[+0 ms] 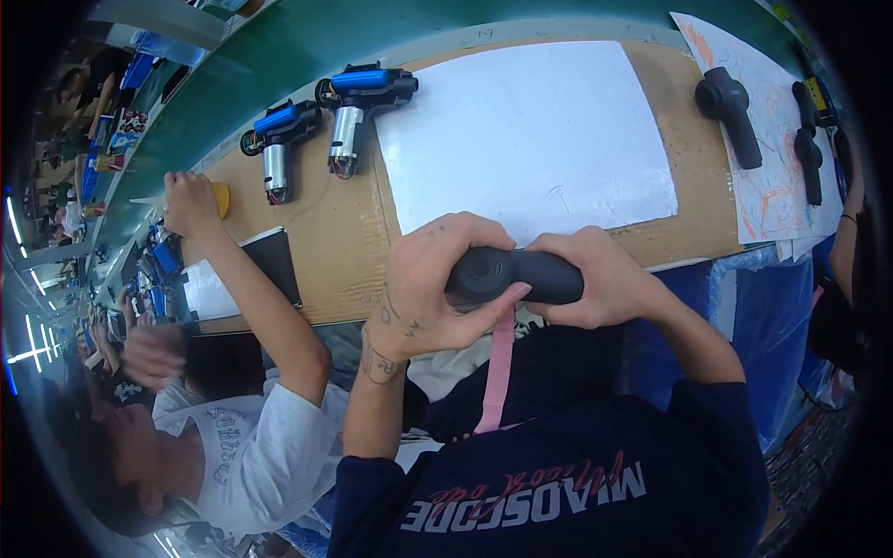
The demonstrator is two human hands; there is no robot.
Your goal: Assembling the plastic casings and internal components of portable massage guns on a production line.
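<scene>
Left hand (423, 288): fingers and thumb wrapped round the ported end of the black casing (547, 276).
Right hand (600, 279): curled firmly about its other end.
Casing position: gripped between both hands, at the near edge of the bench (344, 251).
Beyond: white sheet (530, 139); two blue-and-silver motor assemblies (348, 135) to its left.

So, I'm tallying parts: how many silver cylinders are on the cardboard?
2: the right cylinder beside the big white sheet, and the left cylinder nearer the co-worker's arm, which may hide others.

Black casing (551, 277) of matt plastic, 2 motor cylinders (345, 133) of shiny metal, brown board (346, 249) perhaps cardboard.
</scene>
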